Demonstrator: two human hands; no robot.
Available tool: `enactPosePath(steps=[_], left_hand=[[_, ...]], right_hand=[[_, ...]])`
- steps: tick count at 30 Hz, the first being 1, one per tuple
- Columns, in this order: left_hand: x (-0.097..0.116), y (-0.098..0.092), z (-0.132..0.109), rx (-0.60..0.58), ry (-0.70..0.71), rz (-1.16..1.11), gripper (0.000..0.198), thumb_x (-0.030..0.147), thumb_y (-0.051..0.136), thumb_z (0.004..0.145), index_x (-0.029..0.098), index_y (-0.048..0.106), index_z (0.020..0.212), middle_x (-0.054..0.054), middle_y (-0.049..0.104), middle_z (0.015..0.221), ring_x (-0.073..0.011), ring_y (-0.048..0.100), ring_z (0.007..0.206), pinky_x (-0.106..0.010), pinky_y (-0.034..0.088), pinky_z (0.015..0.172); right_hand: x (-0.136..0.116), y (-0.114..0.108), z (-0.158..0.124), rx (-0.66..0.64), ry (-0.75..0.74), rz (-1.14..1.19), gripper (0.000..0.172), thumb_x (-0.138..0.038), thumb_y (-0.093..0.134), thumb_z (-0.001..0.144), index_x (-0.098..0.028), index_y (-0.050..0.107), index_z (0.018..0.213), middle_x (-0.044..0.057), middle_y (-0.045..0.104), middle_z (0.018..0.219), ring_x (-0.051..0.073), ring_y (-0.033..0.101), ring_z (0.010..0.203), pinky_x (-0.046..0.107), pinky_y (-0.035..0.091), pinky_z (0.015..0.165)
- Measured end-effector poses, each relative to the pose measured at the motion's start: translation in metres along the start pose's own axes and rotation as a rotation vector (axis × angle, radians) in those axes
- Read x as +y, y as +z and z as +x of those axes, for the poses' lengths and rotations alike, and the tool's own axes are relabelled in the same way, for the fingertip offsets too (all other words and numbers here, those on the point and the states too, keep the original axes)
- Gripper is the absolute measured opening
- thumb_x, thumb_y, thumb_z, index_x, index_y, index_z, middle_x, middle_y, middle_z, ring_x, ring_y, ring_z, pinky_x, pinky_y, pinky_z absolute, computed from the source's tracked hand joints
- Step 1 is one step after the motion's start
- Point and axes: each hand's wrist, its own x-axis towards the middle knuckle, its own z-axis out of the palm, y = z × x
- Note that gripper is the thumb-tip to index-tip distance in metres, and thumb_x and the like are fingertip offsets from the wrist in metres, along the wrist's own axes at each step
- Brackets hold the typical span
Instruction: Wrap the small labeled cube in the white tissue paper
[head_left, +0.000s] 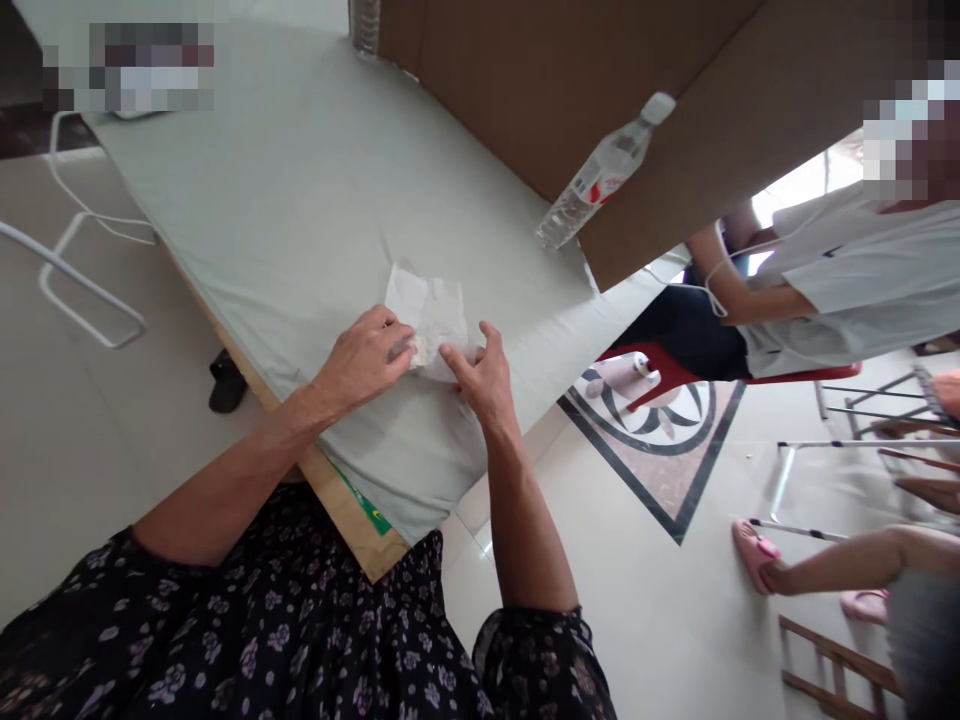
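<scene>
A thin white sheet of tissue paper [427,300] lies on the cloth-covered table [285,200], creased and uneven at its edges. My left hand [371,355] comes in from the left with its fingers curled and closed on a small folded, off-white part of the tissue. A dark smudge shows on one of its fingers. At the tissue's right edge is my right hand [484,375], its thumb touching the paper and its index finger stretched apart. The lower fingers of the right hand are partly hidden.
A plastic bottle [600,175] with a red-and-white label stands beside a large brown cardboard panel [540,90]. On the right, a person in a white shirt [862,270] sits on a red chair [660,375]. Wooden frames [836,655] and another person's leg are at lower right.
</scene>
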Motion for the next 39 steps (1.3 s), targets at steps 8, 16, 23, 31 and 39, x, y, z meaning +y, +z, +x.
enactPosePath(steps=[8, 16, 23, 31, 39], left_hand=[[0.012, -0.002, 0.003, -0.055, -0.037, 0.092, 0.020, 0.023, 0.061, 0.093, 0.017, 0.077, 0.102, -0.012, 0.066, 0.110, -0.0264, 0.066, 0.105, -0.036, 0.056, 0.093], [0.017, -0.001, 0.005, -0.105, -0.047, 0.109, 0.019, 0.020, 0.060, 0.094, 0.016, 0.077, 0.101, -0.014, 0.067, 0.111, -0.0260, 0.066, 0.103, -0.035, 0.056, 0.091], [0.012, 0.005, 0.009, -0.119, -0.084, 0.012, 0.020, 0.020, 0.057, 0.094, 0.015, 0.074, 0.104, -0.014, 0.067, 0.110, -0.0260, 0.066, 0.104, -0.036, 0.056, 0.093], [0.004, 0.013, 0.001, 0.017, -0.207, -0.427, 0.052, 0.021, 0.068, 0.080, 0.014, 0.063, 0.131, -0.009, 0.070, 0.114, -0.0169, 0.065, 0.086, -0.032, 0.057, 0.085], [0.011, 0.024, 0.002, 0.108, -0.245, -0.345, 0.034, 0.024, 0.069, 0.082, 0.018, 0.067, 0.115, -0.008, 0.068, 0.110, -0.0193, 0.065, 0.090, -0.036, 0.057, 0.090]], right_hand=[[-0.019, 0.012, 0.003, 0.010, -0.084, -0.230, 0.075, -0.024, 0.057, 0.079, -0.012, 0.046, 0.152, -0.006, 0.059, 0.070, 0.017, 0.055, 0.067, 0.032, 0.043, 0.071], [-0.036, 0.014, 0.003, 0.022, -0.101, 0.025, 0.070, -0.031, 0.062, 0.084, -0.012, 0.047, 0.150, -0.010, 0.053, 0.064, 0.015, 0.054, 0.063, 0.031, 0.048, 0.071], [-0.049, 0.024, 0.000, -0.060, -0.135, 0.005, 0.065, -0.031, 0.062, 0.091, -0.015, 0.048, 0.152, -0.001, 0.071, 0.078, 0.018, 0.066, 0.073, 0.034, 0.054, 0.078], [-0.045, 0.002, -0.018, -0.265, -0.412, -0.251, 0.065, -0.025, 0.045, 0.101, -0.014, 0.033, 0.163, 0.011, 0.078, 0.117, 0.019, 0.071, 0.082, 0.037, 0.056, 0.083], [-0.033, -0.004, -0.013, -0.394, -0.380, -0.052, 0.074, -0.016, 0.043, 0.094, -0.025, 0.027, 0.165, 0.007, 0.077, 0.123, 0.013, 0.068, 0.064, 0.038, 0.063, 0.077]])
